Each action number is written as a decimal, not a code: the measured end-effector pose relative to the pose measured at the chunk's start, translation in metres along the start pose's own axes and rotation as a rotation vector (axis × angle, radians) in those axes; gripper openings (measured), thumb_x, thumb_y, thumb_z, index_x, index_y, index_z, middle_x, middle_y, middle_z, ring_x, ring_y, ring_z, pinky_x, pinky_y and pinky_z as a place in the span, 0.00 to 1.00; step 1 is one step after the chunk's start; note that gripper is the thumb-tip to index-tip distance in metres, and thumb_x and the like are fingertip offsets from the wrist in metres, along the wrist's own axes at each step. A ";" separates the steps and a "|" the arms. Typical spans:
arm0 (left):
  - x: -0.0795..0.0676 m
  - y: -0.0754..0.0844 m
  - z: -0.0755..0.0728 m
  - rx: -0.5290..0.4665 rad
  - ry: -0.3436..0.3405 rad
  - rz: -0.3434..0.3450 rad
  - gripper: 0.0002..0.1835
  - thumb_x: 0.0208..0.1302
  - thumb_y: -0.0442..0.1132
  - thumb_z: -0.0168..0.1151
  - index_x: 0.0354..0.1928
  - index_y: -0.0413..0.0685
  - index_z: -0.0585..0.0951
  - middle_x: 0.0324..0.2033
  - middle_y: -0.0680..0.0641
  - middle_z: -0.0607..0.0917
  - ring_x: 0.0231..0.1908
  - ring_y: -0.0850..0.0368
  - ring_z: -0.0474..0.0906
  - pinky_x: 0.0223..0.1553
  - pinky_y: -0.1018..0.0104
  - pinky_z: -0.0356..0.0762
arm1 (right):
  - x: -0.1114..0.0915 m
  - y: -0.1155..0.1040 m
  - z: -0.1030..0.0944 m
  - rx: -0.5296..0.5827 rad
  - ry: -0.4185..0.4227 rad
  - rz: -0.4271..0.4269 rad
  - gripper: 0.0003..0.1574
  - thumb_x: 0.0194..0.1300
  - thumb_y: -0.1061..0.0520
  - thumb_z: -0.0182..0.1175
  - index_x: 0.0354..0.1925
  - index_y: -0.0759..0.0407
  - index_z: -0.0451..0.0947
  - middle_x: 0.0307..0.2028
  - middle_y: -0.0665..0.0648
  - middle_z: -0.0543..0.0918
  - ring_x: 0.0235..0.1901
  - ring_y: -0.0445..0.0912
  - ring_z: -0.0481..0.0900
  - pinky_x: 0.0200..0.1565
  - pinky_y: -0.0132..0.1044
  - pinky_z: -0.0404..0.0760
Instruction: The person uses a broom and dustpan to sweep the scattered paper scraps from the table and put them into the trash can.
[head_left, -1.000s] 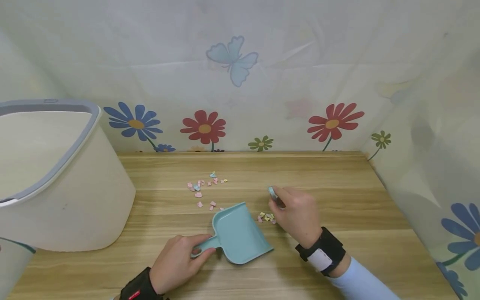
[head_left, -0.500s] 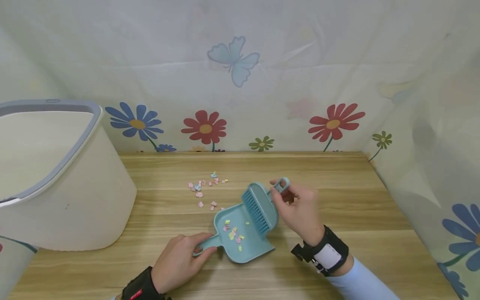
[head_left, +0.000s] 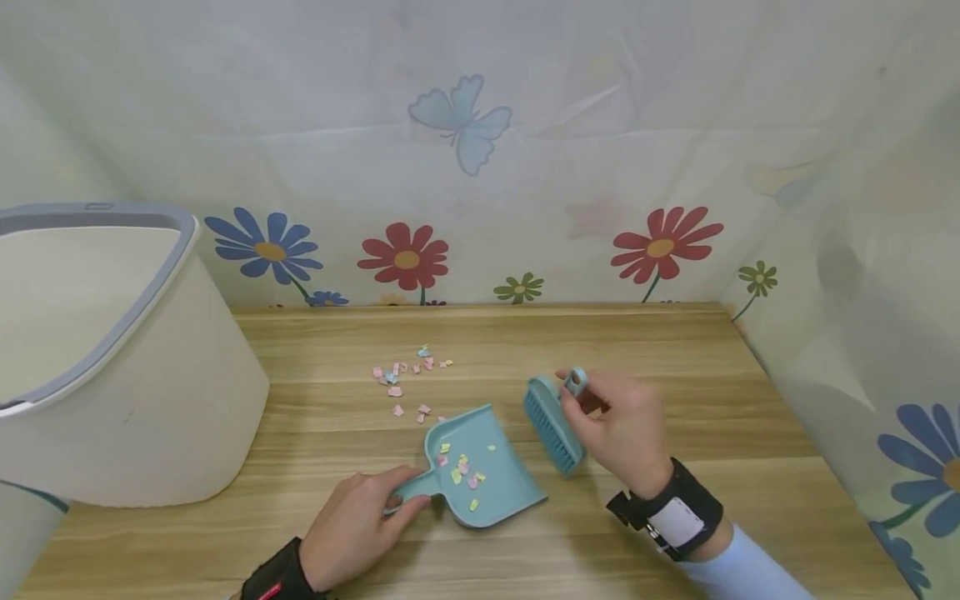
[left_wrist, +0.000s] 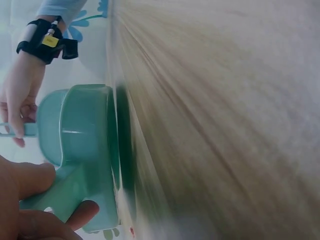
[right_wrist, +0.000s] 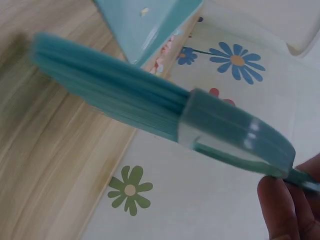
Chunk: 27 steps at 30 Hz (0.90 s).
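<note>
Head view: I have the left hand point(head_left: 360, 517) curled in, thumb and fingers pinching the stubby handle point(head_left: 422, 485) of the dustpan point(head_left: 506, 479). Pan body lies just ahead and to the right of that hand, mouth angled toward the right hand. I judge the hold to be at the handle so the pan stays steady and its mouth unobstructed.

Right hand point(head_left: 622, 425) also closed in, pinching the brush point(head_left: 551, 421) by its looped handle. Brush head sits just left of those fingers, apart from the pan lip, bristles point(right_wrist: 115, 90) on the pan's side in the right wrist view; probably held this way so they face the mouth. Bristle contact with the table point(head_left: 337, 446): cannot tell.

Inside the pan, ahead of the left fingers, I note yellow and pink paper scraps point(head_left: 456, 476); walls on three sides likely contain them.

Farther forward of the left hand, past the pan, loose scraps point(head_left: 395, 392) lie scattered on the wood. Bin point(head_left: 180, 400) stands forward and left of that hand, near enough, I reckon, for easy reach. Flowered backdrop point(head_left: 300, 125) beyond everything.
</note>
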<state>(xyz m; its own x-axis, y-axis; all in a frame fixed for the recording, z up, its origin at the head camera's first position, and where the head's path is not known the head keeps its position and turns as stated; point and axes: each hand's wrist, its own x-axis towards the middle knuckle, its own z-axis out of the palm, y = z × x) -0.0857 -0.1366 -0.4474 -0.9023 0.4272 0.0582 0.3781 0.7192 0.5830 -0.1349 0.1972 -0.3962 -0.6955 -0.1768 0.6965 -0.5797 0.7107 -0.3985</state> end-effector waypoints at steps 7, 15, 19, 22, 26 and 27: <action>-0.010 -0.001 -0.004 -0.034 -0.037 -0.029 0.21 0.71 0.52 0.67 0.54 0.43 0.87 0.21 0.62 0.79 0.20 0.74 0.63 0.22 0.75 0.62 | -0.008 -0.024 0.010 0.000 -0.112 -0.103 0.08 0.55 0.66 0.73 0.37 0.59 0.88 0.26 0.49 0.86 0.23 0.36 0.81 0.26 0.29 0.80; -0.017 -0.005 -0.007 -0.068 -0.063 -0.045 0.21 0.72 0.54 0.65 0.54 0.46 0.87 0.24 0.61 0.83 0.20 0.75 0.64 0.22 0.74 0.64 | -0.014 -0.047 0.015 0.182 -0.185 -0.118 0.12 0.59 0.66 0.72 0.42 0.56 0.89 0.30 0.47 0.88 0.27 0.32 0.79 0.30 0.24 0.78; -0.018 -0.007 -0.009 -0.064 -0.037 -0.031 0.18 0.72 0.53 0.65 0.54 0.51 0.86 0.25 0.62 0.82 0.21 0.75 0.65 0.23 0.74 0.66 | -0.013 -0.041 0.009 0.335 -0.105 -0.046 0.15 0.59 0.70 0.71 0.44 0.58 0.89 0.33 0.51 0.90 0.27 0.34 0.79 0.31 0.24 0.77; -0.019 -0.008 -0.012 -0.039 0.008 -0.032 0.16 0.72 0.52 0.66 0.54 0.55 0.86 0.25 0.64 0.81 0.21 0.74 0.65 0.25 0.74 0.66 | -0.013 -0.031 0.003 0.361 0.029 -0.026 0.18 0.55 0.73 0.71 0.44 0.60 0.89 0.31 0.54 0.90 0.27 0.34 0.78 0.31 0.25 0.76; -0.022 -0.007 -0.025 -0.003 0.101 -0.041 0.15 0.70 0.50 0.69 0.54 0.58 0.86 0.25 0.65 0.81 0.22 0.75 0.66 0.28 0.74 0.68 | -0.017 -0.016 -0.009 0.399 0.145 0.032 0.19 0.52 0.79 0.68 0.41 0.64 0.89 0.37 0.51 0.91 0.26 0.33 0.80 0.31 0.24 0.77; -0.023 -0.007 -0.029 -0.004 0.129 -0.038 0.15 0.69 0.49 0.69 0.54 0.57 0.86 0.26 0.65 0.82 0.23 0.75 0.66 0.28 0.74 0.68 | -0.019 -0.012 -0.013 0.412 0.155 0.062 0.18 0.53 0.80 0.68 0.40 0.66 0.88 0.38 0.49 0.91 0.26 0.33 0.81 0.31 0.24 0.78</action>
<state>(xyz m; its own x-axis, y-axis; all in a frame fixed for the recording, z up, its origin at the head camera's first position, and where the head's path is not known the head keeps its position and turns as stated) -0.0740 -0.1673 -0.4291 -0.9352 0.3254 0.1400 0.3427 0.7310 0.5901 -0.1092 0.2008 -0.3973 -0.6808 -0.0158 0.7323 -0.6814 0.3805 -0.6253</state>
